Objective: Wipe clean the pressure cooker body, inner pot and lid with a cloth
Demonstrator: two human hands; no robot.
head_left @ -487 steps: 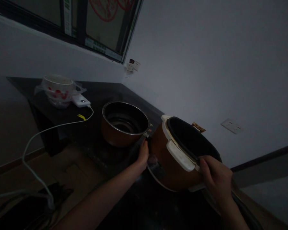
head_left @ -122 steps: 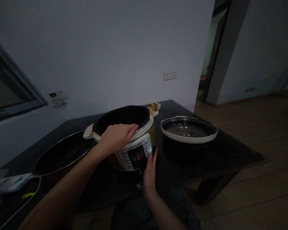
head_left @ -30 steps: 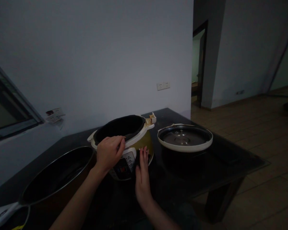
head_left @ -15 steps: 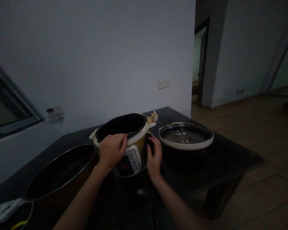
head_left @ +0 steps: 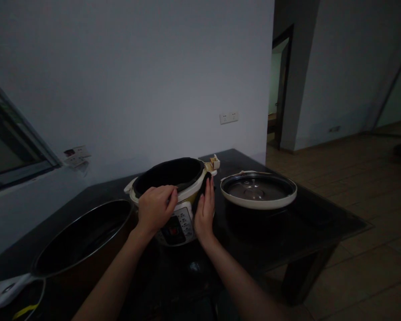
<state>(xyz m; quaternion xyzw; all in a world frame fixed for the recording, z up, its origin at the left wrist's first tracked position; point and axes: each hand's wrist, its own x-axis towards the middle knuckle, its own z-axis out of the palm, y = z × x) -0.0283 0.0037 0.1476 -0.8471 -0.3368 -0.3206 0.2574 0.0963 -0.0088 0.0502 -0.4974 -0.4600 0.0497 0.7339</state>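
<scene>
We are keeping an electric pressure cooker (head_left: 175, 232) just below the centre of the frame, where it is standing open-topped on a dark table (head_left: 250, 245). Its black inner pot (head_left: 169, 174) is showing at the top, and a brown-stained hinge (head_left: 214, 164) is jutting out at its right. Our left hand (head_left: 157, 207) is gripping the front rim, fingers curling over it. Our right hand (head_left: 204, 216) is lying along the cooker's right side, fingers straight and close together, with a dark item (head_left: 203, 183) between, too dim for us to name. Right of centre, a round lid (head_left: 259, 191) with a pale rim is resting apart. At lower left, a wide pot (head_left: 76, 240) is sitting beside the cooker; we are not managing to tell whether they are touching. Above the lid, a double wall socket (head_left: 229, 117) is showing.
</scene>
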